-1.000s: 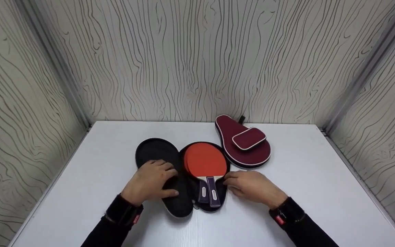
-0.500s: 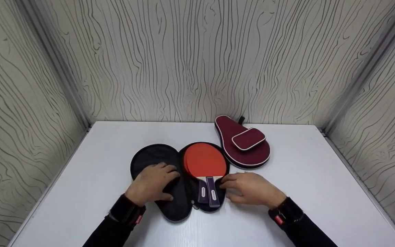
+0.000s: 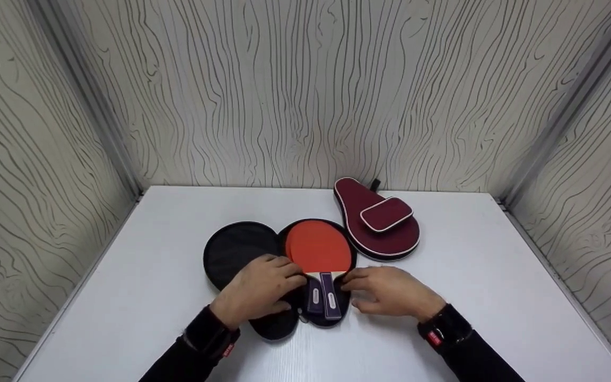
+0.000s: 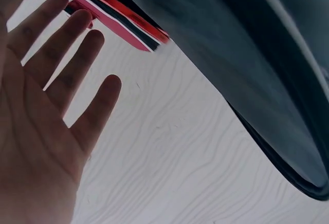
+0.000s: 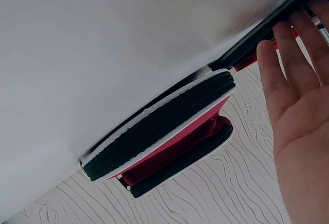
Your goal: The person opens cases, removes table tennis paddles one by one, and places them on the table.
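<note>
A black paddle case lies unfolded in the head view, its left half point(image 3: 239, 249) bare and its right half point(image 3: 343, 310) bearing two table tennis paddles point(image 3: 319, 246). They overlap, red rubber up, with purple handles toward me. My left hand point(image 3: 260, 286) hangs over the left half, fingertips beside the handles; in the left wrist view its fingers point(image 4: 77, 72) are spread and hold nothing. At the right rim of the case, my right hand point(image 3: 390, 291) has its fingertips over the edge. The right wrist view shows those fingers point(image 5: 293, 54) extended.
A maroon paddle case point(image 3: 353, 199) with white piping and a small front pocket point(image 3: 386, 214) lies behind my right hand, close against the black case. The white table point(image 3: 496, 276) meets wood-patterned walls point(image 3: 305, 95) at the back and sides.
The left half of the black case has dropped flatter to the left. My left hand has since moved right toward the paddle handles; my right hand has barely shifted.
</note>
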A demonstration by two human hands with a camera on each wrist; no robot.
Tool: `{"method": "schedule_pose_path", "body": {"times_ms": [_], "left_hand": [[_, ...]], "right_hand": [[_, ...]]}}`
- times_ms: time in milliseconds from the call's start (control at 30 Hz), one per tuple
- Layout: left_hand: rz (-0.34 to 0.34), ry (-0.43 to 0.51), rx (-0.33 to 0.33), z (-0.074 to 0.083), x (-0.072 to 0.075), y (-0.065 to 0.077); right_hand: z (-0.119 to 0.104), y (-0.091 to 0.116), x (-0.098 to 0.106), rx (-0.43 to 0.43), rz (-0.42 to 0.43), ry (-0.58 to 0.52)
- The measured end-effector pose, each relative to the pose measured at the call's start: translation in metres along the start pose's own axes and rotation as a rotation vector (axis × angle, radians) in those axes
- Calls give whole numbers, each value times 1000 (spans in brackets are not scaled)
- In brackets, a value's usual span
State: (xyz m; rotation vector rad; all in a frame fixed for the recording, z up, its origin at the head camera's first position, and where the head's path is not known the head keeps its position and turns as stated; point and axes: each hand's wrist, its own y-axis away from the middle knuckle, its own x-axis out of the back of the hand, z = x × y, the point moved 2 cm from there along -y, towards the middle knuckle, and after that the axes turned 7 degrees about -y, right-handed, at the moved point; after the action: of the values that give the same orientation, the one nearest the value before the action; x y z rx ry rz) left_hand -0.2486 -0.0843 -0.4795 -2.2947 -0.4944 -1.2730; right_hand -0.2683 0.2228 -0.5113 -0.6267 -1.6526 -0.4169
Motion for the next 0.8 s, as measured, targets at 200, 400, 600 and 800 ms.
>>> {"method": "schedule_pose_path", "body": {"times_ms": [200,400,600,800], "left_hand": [[62,-38,-55,21,2,-9],[157,-71,-101,43,6,-17],[178,-115,-105,59,5,-24],[92,-221,-69,71,-3,-28]], "right_hand": [[-1,0,0,-30,-33,-7],[0,-1,0,-51,-55,-23],[0,-1,0,-56,-57,-28],[-1,0,0,-50,-52,-23]]}}
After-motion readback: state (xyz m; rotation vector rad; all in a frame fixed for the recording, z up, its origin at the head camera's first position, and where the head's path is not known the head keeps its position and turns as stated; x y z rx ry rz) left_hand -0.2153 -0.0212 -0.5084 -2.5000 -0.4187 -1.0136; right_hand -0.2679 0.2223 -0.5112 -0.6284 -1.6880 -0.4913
